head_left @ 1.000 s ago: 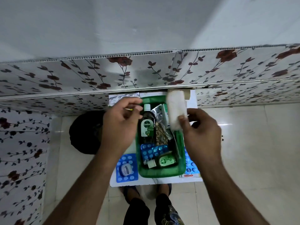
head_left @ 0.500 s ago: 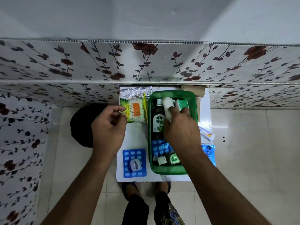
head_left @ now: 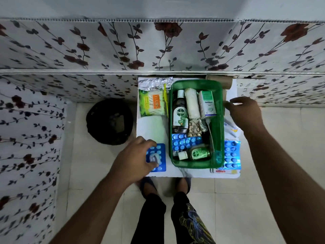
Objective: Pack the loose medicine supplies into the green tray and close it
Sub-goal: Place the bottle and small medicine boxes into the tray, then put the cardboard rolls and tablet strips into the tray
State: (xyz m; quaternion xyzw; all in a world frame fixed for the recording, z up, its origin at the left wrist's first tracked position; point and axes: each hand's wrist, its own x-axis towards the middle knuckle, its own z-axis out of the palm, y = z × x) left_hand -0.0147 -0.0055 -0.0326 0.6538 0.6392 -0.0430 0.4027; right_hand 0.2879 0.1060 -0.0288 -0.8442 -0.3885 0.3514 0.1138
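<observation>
Because the small white desk [head_left: 151, 127] is pushed against the flower-papered wall, everything is laid along its length, and the green tray [head_left: 219, 131] takes the middle-right strip from the far edge almost to the near edge, where both arms can reach it. It is open, with no lid that I can pick out. Its contents lie lengthwise, probably to keep the load flat: a Dettol bottle [head_left: 179, 113], a white bandage roll [head_left: 193, 104] and an Optibex box [head_left: 207, 104] side by side at the far end, blue blister strips [head_left: 184, 141] and a small green bottle [head_left: 197, 153] at the near end.

Several supplies are still loose. A Tulips cotton-bud pack [head_left: 152, 104] and a foil strip [head_left: 154, 82] lie at the far left corner, another blue blister sheet [head_left: 232, 155] sits at the near right corner beside the tray, and papers show at the right edge.

At the near left corner the left hand [head_left: 135, 161] curls down over a blue tablet sheet [head_left: 161, 155], thumb and fingers half closed around a small white object [head_left: 154, 158] resting on it; whether the grip is complete I cannot tell. The right hand [head_left: 246, 111] hovers by the right edge just beside the tray, fingers loosely bent and apparently holding nothing, likely going for the papers there.
</observation>
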